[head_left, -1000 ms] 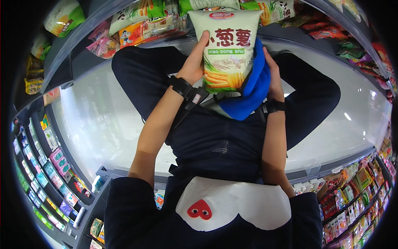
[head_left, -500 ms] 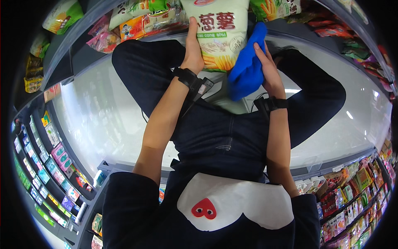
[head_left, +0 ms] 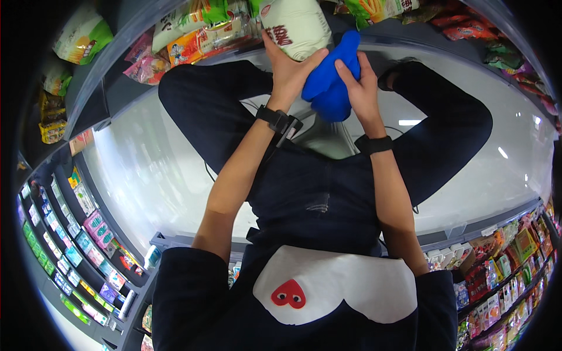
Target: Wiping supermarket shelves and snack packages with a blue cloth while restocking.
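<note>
Left hand (head_left: pixel 291 65) holds a pale snack bag (head_left: pixel 298 26) against the shelf (head_left: pixel 175 23), not yet released; right hand (head_left: pixel 358 88) clutches a blue cloth (head_left: pixel 331 82).

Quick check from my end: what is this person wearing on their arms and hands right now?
Both forearms are bare below short dark navy sleeves. The left hand and right hand wear no gloves, and no rings show. Each wrist carries a black band: the left wristband has a small black clip-like piece hanging off it, while the right wristband is plain.
</note>
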The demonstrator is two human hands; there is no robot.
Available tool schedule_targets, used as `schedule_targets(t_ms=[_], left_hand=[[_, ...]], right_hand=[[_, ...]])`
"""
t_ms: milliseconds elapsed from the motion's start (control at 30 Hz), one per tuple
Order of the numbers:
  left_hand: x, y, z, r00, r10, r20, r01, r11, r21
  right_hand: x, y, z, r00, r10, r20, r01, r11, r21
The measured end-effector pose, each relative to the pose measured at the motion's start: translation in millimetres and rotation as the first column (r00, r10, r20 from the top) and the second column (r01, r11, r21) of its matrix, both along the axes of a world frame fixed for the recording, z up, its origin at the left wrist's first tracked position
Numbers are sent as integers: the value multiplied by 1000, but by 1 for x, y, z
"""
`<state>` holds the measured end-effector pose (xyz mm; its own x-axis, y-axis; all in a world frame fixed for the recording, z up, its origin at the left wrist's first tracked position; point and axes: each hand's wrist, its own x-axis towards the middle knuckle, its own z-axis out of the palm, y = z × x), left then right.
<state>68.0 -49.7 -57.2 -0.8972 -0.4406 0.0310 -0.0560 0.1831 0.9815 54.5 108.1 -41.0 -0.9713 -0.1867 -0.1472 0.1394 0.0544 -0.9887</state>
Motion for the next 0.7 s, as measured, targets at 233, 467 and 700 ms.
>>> schedule_targets(t_ms=[233, 467, 700], left_hand=[[-4, -18, 25, 972, 215, 98, -236, 871, 431], [-1, -20, 30, 980, -148, 130, 60, 851, 521], [8, -11, 45, 825, -531, 191, 321, 720, 615]], right_hand=[[3, 18, 39, 994, -9, 106, 59, 874, -483], [-13, 60, 46, 941, 202, 271, 218, 249, -944], [0, 32, 43, 999, -22, 48, 34, 962, -271]])
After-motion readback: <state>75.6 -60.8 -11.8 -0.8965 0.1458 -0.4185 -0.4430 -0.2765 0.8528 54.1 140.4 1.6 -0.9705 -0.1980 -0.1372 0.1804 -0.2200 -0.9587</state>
